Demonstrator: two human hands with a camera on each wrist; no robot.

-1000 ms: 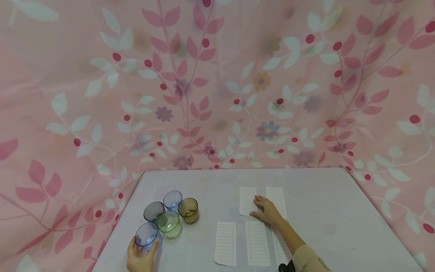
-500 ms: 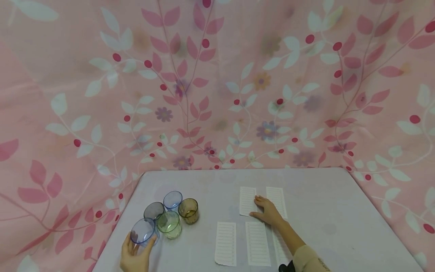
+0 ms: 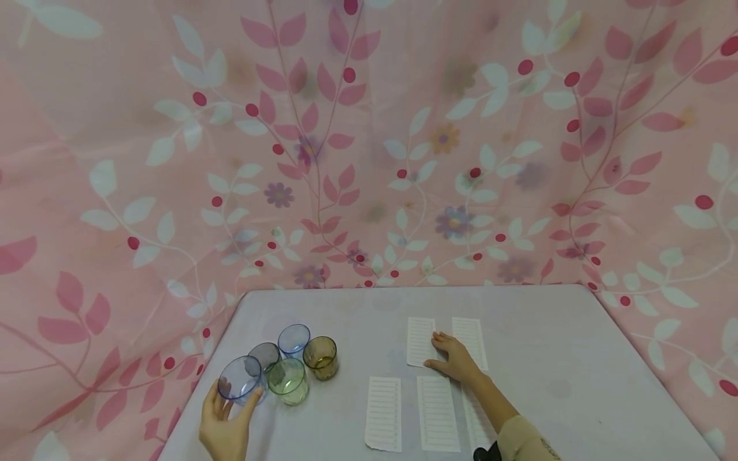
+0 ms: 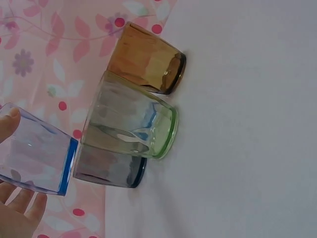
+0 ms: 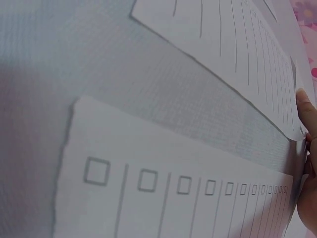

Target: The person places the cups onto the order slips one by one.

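Note:
Fingers and thumb of my left hand (image 3: 223,434) grip a clear blue drinking glass (image 3: 241,387) around its sides. In the left wrist view this glass (image 4: 37,153) is raised off the table, its thick blue base beside the others. Just right of it in the head view stand a green glass (image 3: 289,383), a grey glass (image 3: 266,354), an amber glass (image 3: 321,360) and a second blue glass (image 3: 294,340). My right hand (image 3: 458,362) rests with fingers extended on the right edge of a printed paper sheet (image 3: 419,342).
Several more lined sheets lie flat: one at the back right (image 3: 469,339), a front-left sheet (image 3: 383,413) and a front-middle sheet (image 3: 437,416). Another sheet (image 3: 474,422) is partly covered by the right forearm. A pink floral curtain (image 3: 369,160) hangs behind the white table (image 3: 576,384).
My left hand has lifted the near blue glass and carried it slightly left and up, so it now overlaps the grey glass. My right hand has stayed in place.

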